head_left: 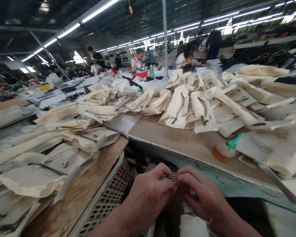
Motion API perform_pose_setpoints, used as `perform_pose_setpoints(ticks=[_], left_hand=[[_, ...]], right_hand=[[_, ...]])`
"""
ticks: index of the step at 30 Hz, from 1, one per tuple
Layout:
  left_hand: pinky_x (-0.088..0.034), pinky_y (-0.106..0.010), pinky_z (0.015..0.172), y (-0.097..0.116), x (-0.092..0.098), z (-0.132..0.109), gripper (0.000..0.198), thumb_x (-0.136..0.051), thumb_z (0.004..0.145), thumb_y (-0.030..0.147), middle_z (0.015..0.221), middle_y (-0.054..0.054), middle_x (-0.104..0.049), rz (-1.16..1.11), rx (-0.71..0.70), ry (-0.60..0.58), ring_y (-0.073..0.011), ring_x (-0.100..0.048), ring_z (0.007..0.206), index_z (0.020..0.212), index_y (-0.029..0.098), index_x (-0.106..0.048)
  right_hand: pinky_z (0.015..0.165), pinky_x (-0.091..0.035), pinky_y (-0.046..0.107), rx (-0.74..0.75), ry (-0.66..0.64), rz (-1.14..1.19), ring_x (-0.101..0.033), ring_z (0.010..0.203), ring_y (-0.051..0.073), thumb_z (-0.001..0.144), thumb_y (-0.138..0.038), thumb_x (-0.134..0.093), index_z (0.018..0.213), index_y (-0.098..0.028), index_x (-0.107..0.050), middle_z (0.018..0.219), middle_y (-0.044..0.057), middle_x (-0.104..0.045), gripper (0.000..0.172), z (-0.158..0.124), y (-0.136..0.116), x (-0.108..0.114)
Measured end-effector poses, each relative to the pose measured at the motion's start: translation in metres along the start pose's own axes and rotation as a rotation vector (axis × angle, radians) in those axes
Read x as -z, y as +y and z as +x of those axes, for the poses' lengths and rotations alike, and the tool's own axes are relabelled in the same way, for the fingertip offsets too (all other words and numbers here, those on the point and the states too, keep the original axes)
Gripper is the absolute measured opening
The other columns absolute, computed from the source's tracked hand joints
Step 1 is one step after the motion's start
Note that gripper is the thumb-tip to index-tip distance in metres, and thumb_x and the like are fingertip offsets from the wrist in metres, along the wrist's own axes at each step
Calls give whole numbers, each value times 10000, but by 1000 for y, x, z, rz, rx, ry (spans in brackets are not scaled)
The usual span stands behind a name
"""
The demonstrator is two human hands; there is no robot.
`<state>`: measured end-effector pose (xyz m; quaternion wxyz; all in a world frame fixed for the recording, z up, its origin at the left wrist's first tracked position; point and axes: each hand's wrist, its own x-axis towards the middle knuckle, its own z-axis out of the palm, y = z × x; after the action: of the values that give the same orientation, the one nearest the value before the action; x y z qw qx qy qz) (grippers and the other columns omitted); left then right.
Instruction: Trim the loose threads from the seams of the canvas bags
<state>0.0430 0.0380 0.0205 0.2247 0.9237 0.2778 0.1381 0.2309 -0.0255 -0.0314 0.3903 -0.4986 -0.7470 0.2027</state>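
Observation:
My left hand point(153, 191) and my right hand point(201, 192) meet above the gap at the table's front edge, fingertips almost touching. Both are curled in a pinch. Whatever is between the fingers is too small or hidden to name. A cream-white piece of cloth point(193, 226) hangs just below my right hand. Behind the hands shows a bit of black-and-white checked fabric point(151, 166). To the right, on the brown tabletop point(160, 131), stands a squat container point(223, 151) with amber contents and a green top.
Cream fabric pieces with dark zipper-like strips lie in heaps on the left board point(32, 148) and along the table point(177, 103). A white plastic basket point(108, 194) stands left of my hands. A metal pole point(165, 39) rises farther back, and several people work beyond.

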Motion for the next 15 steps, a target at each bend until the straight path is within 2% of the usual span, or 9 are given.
perform_pose_setpoints(ticks=[4, 6, 10, 15], left_hand=[[-425, -209, 674, 3, 1, 1, 153, -517, 892, 82, 994, 12, -570, 11, 29, -20, -109, -567, 764, 822, 191, -599], [-425, -213, 667, 5, 1, 2, 152, -512, 892, 79, 1005, 12, -575, 26, 43, -37, -108, -566, 746, 812, 184, -588], [-416, -216, 661, 6, 0, 2, 157, -495, 894, 64, 979, 8, -574, 45, 42, -34, -113, -558, 752, 812, 173, -573], [-401, -215, 658, 4, -1, -1, 157, -497, 895, 63, 959, 8, -585, 35, 33, -21, -124, -550, 807, 816, 174, -576]], right_hand=[[667, -449, 277, -163, -37, 21, -622, 774, 176, 809, -75, -481, 1009, -239, -491, 922, 9, -620, 259, 2, 2, 0], [677, -444, 282, -231, -72, 28, -637, 757, 177, 809, -85, -496, 985, -241, -522, 882, -10, -652, 236, 4, 2, 0], [634, -427, 276, -284, -115, 6, -636, 711, 184, 832, -126, -517, 887, -236, -561, 802, -23, -664, 130, 8, -1, 2], [608, -420, 281, -330, -99, -32, -636, 681, 193, 812, -142, -502, 880, -237, -538, 765, -26, -658, 123, 10, -4, -2]])
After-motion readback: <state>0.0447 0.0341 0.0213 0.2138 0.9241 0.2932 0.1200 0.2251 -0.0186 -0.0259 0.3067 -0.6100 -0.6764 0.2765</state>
